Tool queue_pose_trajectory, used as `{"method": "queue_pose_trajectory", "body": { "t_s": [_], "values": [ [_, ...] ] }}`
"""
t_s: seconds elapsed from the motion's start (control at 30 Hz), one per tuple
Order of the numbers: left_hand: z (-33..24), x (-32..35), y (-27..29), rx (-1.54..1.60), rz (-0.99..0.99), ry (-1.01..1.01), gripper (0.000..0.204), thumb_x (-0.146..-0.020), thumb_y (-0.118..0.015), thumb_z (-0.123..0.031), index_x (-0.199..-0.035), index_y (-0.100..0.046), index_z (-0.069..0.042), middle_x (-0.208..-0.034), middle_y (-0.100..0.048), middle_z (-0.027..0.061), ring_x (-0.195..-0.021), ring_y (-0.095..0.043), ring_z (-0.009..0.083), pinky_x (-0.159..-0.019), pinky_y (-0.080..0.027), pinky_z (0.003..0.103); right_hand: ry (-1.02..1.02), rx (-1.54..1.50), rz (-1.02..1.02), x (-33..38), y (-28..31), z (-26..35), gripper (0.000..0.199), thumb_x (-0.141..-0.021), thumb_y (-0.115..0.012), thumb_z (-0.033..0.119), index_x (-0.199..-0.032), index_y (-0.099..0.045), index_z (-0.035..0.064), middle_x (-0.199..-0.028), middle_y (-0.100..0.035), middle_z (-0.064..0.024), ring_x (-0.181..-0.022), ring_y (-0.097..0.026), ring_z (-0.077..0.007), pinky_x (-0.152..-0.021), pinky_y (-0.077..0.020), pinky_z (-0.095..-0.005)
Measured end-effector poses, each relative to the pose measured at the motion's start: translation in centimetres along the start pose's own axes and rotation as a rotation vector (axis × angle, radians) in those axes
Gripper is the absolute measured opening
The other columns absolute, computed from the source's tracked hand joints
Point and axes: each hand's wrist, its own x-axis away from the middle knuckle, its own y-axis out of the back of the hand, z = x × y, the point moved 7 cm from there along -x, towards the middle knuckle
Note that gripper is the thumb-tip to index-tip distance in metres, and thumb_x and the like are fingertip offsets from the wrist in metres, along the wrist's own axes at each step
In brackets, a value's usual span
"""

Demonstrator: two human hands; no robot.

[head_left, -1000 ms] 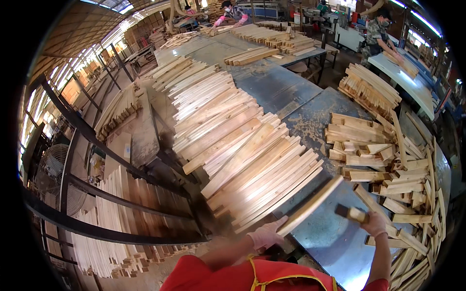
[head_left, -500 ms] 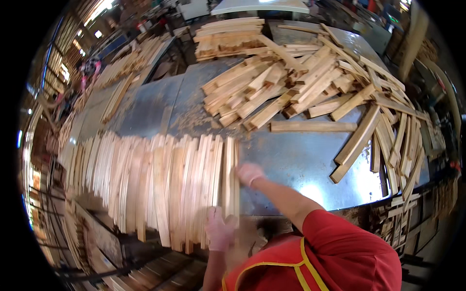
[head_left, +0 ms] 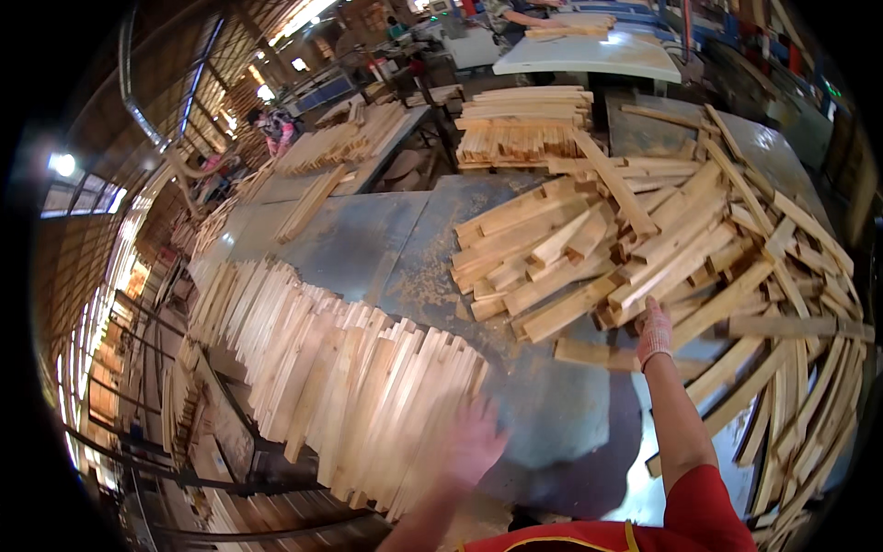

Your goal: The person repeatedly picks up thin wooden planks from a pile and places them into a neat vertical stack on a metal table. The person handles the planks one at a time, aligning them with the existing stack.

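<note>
My gloved right hand point(head_left: 655, 327) reaches out to the near side of a heap of loose wood strips point(head_left: 676, 225). One finger is stretched out against the strip ends there; the other fingers are partly hidden. A single strip point(head_left: 589, 354) lies crosswise under the wrist. My left hand point(head_left: 476, 443), smeared by motion, has its fingers spread and is at the right end of a row of pale strips point(head_left: 345, 377). That row stands side by side along the near left of the metal table point(head_left: 552, 460). Neither hand visibly grips a strip.
A neat stack of strips point(head_left: 524, 129) stands behind the heap. More strips point(head_left: 345, 138) lie on a table at the back left. Sawdust point(head_left: 432, 276) is scattered mid-table. A white-topped table point(head_left: 589, 57) is farther off, with another person's arm point(head_left: 529, 18) beyond.
My right hand has left the row's right end and reached forward and right to the heap. My left hand has moved from the row's near end to its right end. The view has shifted.
</note>
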Motion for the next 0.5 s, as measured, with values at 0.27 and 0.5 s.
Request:
{"method": "queue_pose_trajectory", "body": {
  "t_s": [0.27,0.5],
  "values": [
    [-17.3,-28.1,0.4,0.196,-0.088,-0.278,0.102,-0.081,-0.078,-0.054,-0.161,-0.039,-0.005,-0.161,-0.044,0.0183,-0.148,-0.042,0.0356,-0.121,-0.036,0.048,-0.207,-0.099,0.087,-1.6,0.0,0.2,0.015,-0.099,-0.070,0.020,-0.100,-0.056,0.0154,-0.073,-0.048,0.0001,-0.056,-0.046,-0.0137,-0.050,-0.0421,-0.0300],
    [-27.2,-32.3,-1.4,0.418,0.255,-0.136,0.111,-0.079,-0.085,-0.043,-0.167,-0.026,-0.011,-0.166,-0.038,0.0249,-0.151,-0.041,0.0405,-0.121,-0.040,0.043,-0.332,-0.106,0.165,-2.7,1.8,2.1,0.020,-0.098,-0.071,0.016,-0.111,-0.058,0.0094,-0.082,-0.059,-0.0034,-0.059,-0.054,-0.0165,-0.050,-0.0481,-0.0331]
  ]
}}
